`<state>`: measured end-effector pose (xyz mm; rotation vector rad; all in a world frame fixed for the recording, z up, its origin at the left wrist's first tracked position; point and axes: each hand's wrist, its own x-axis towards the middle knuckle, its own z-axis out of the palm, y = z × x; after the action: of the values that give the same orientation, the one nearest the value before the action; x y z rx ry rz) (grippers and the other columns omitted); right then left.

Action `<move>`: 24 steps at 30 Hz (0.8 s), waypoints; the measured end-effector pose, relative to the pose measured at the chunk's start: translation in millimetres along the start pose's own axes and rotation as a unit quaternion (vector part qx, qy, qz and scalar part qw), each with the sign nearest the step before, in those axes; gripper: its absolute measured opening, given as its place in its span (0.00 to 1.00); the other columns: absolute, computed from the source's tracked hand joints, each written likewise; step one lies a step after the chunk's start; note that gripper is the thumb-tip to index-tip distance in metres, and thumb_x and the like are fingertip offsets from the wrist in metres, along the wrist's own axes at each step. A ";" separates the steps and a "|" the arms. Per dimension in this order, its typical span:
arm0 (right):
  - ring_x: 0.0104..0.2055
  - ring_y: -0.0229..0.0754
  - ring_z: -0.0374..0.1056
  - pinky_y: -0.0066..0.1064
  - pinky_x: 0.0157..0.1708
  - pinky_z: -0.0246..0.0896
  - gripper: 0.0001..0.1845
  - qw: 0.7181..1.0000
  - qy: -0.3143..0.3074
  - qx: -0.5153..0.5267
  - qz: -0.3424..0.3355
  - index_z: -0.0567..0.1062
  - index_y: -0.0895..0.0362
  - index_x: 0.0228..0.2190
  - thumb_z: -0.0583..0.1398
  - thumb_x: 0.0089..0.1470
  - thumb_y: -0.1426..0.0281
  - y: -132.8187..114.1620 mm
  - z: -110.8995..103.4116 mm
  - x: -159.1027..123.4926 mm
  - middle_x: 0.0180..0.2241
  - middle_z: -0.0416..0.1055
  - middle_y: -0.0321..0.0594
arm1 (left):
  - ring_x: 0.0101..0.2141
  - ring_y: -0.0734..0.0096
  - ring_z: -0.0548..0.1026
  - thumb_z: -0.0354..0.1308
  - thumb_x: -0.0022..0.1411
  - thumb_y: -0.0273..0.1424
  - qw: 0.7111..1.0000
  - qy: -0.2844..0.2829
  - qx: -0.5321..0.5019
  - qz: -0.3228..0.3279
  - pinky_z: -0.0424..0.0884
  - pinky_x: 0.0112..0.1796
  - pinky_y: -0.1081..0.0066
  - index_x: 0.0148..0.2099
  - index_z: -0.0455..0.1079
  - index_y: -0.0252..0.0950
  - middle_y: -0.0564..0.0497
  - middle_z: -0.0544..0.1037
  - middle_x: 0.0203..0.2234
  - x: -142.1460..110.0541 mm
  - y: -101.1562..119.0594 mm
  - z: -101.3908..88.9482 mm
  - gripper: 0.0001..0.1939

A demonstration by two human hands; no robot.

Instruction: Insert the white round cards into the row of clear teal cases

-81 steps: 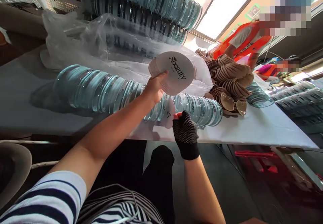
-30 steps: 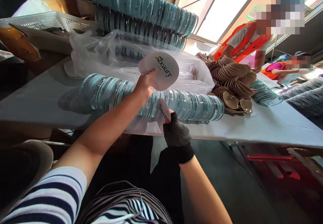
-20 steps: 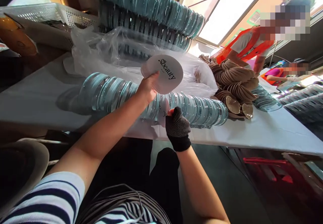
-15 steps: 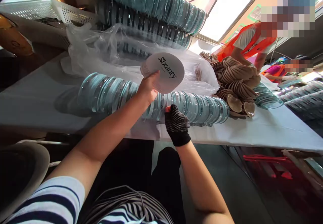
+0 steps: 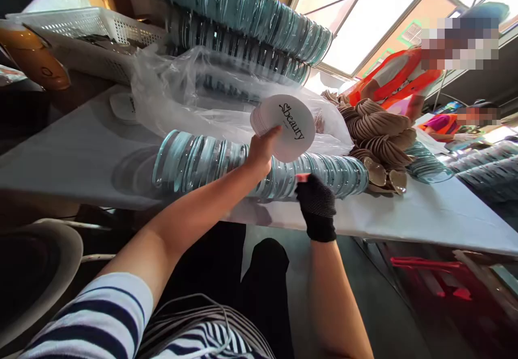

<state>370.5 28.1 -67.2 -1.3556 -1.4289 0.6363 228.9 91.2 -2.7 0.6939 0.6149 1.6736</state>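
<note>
My bare left hand [image 5: 262,151] grips a stack of white round cards [image 5: 297,132], thumb on top; the top card reads "beauty". Beneath that hand a long row of clear glass dishes [image 5: 210,159], standing on edge and nested, runs along the white-covered table [image 5: 81,159]. My right hand [image 5: 316,205] wears a black dotted glove with bare fingertips. Its fingers are curled together in front of the right half of the row, and what they hold, if anything, is hidden. White pieces show between several of the dishes.
Behind the row lie a clear plastic bag [image 5: 174,89] and further stacked glass rows [image 5: 251,8]. Brown moulded pieces [image 5: 376,127] are heaped at the right. A white basket [image 5: 101,24] stands back left, a stool [image 5: 36,278] at lower left. A co-worker in an orange vest [image 5: 399,78] stands opposite.
Both my hands have moved right along the row, the left still carrying the card stack. The right hand's fingers stay curled.
</note>
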 end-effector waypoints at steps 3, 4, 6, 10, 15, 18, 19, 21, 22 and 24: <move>0.45 0.45 0.72 0.38 0.43 0.69 0.36 0.981 0.157 -0.073 -0.088 0.66 0.66 0.57 0.48 0.59 0.52 -12.4 -15.6 17.7 0.48 0.72 0.56 | 0.54 0.54 0.75 0.70 0.49 0.32 0.998 -0.057 0.030 0.002 0.68 0.56 0.56 0.38 0.76 0.37 0.48 0.83 0.38 -17.8 1.4 2.3 0.13; 0.52 0.47 0.69 0.41 0.49 0.67 0.37 0.975 0.163 -0.095 -0.115 0.63 0.66 0.60 0.47 0.59 0.53 -17.3 -16.5 19.8 0.53 0.69 0.58 | 0.53 0.54 0.75 0.70 0.49 0.33 0.997 -0.069 0.037 0.005 0.69 0.56 0.56 0.37 0.76 0.37 0.48 0.83 0.37 -24.1 2.7 2.0 0.12; 0.63 0.50 0.59 0.45 0.58 0.61 0.36 0.955 0.176 -0.159 -0.179 0.62 0.66 0.61 0.49 0.59 0.56 -27.9 -10.9 17.0 0.60 0.62 0.60 | 0.53 0.53 0.75 0.70 0.50 0.33 0.997 -0.057 0.051 0.014 0.69 0.55 0.55 0.36 0.76 0.37 0.47 0.83 0.35 -35.5 5.5 0.9 0.10; 0.63 0.53 0.59 0.47 0.58 0.60 0.27 0.921 0.207 -0.219 -0.245 0.70 0.64 0.55 0.50 0.60 0.62 -49.4 9.9 -0.6 0.58 0.65 0.58 | 0.54 0.49 0.74 0.69 0.52 0.30 0.995 -0.010 0.097 0.009 0.69 0.55 0.53 0.35 0.77 0.36 0.46 0.83 0.34 -46.4 12.2 0.5 0.07; 0.32 0.42 0.70 0.37 0.38 0.68 0.20 0.933 0.288 -0.083 -0.197 0.77 0.62 0.39 0.49 0.62 0.65 -57.6 -0.6 -18.3 0.31 0.73 0.45 | 0.56 0.52 0.73 0.68 0.53 0.29 0.998 -0.052 0.032 0.013 0.68 0.57 0.53 0.39 0.75 0.36 0.45 0.82 0.41 -35.1 31.1 2.7 0.09; 0.36 0.40 0.73 0.37 0.42 0.69 0.19 0.915 0.311 -0.037 -0.253 0.75 0.60 0.49 0.52 0.64 0.65 -44.6 -12.8 -26.2 0.35 0.75 0.43 | 0.55 0.53 0.74 0.70 0.51 0.30 0.996 -0.074 0.008 0.053 0.68 0.57 0.54 0.40 0.75 0.35 0.46 0.82 0.41 -26.8 39.2 0.1 0.13; 0.43 0.42 0.74 0.39 0.46 0.69 0.21 0.915 0.302 -0.034 -0.263 0.71 0.60 0.55 0.52 0.65 0.64 -38.0 -14.1 -25.2 0.42 0.75 0.46 | 0.54 0.52 0.74 0.71 0.49 0.31 0.995 -0.080 0.011 0.053 0.68 0.57 0.53 0.40 0.75 0.35 0.46 0.82 0.41 -26.4 38.9 -1.3 0.15; 0.59 0.46 0.66 0.44 0.55 0.65 0.30 0.920 0.285 -0.037 -0.267 0.58 0.59 0.64 0.52 0.65 0.60 -25.0 -11.8 -17.5 0.58 0.66 0.54 | 0.54 0.51 0.74 0.73 0.46 0.35 0.995 -0.091 0.025 0.031 0.69 0.56 0.53 0.40 0.75 0.35 0.46 0.82 0.40 -29.6 34.2 -4.1 0.19; 0.64 0.48 0.61 0.47 0.57 0.63 0.33 0.923 0.272 -0.043 -0.268 0.54 0.58 0.67 0.52 0.65 0.59 -20.2 -8.9 -12.5 0.63 0.59 0.56 | 0.53 0.51 0.75 0.74 0.44 0.36 0.995 -0.094 0.034 0.017 0.69 0.56 0.53 0.40 0.75 0.36 0.46 0.82 0.40 -32.8 30.5 -5.5 0.20; 0.67 0.50 0.55 0.50 0.61 0.58 0.36 0.923 0.257 -0.073 -0.277 0.51 0.58 0.68 0.52 0.65 0.58 -17.0 -0.6 -6.0 0.66 0.54 0.57 | 0.52 0.49 0.75 0.75 0.42 0.39 0.994 -0.095 0.055 0.001 0.70 0.55 0.53 0.38 0.76 0.36 0.45 0.83 0.39 -40.5 22.2 -8.1 0.22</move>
<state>363.3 18.4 -53.7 -1.0447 -1.3412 -0.1934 214.7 46.8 2.7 0.9204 0.5735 1.5625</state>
